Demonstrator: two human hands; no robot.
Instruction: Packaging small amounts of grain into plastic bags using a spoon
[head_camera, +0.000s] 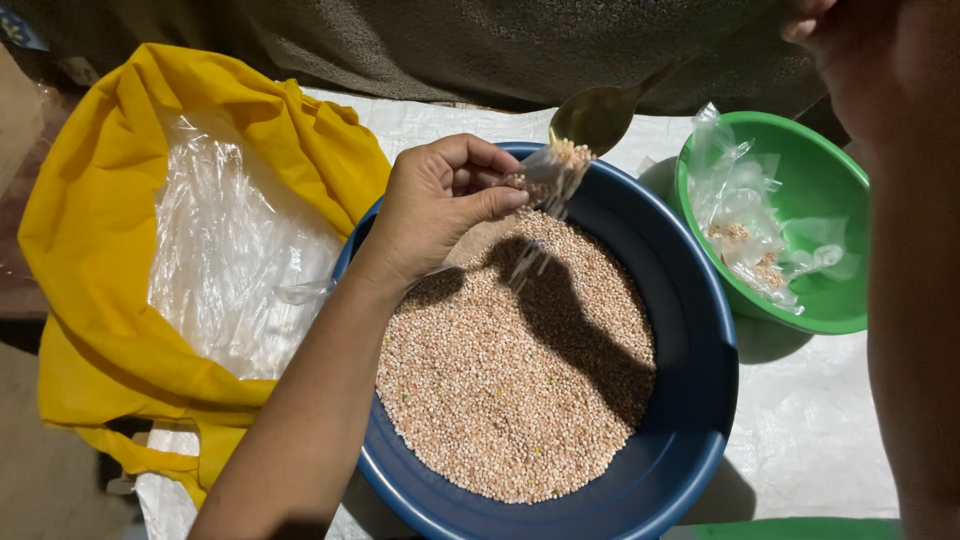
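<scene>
- Head view: the left hand (440, 205) pinches a small clear bag (548, 175) open, above the top middle of the blue bowl (690, 400).
- The right hand (850, 50) is at the upper right. I think it holds the spoon (598, 115), but its grip is hard to see.
- The spoon tips grains (510, 370) into the bag; some fall back.
- This looks like the filling step. Next, the bag must stay open and steady.
- Filled bags (750, 235) lie in the green bowl (830, 185).
- A yellow sack (90, 230) sits at the left.

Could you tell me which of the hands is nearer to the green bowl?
Right. The right hand is just above the green bowl; the left hand is over the blue basin, farther left.
</scene>
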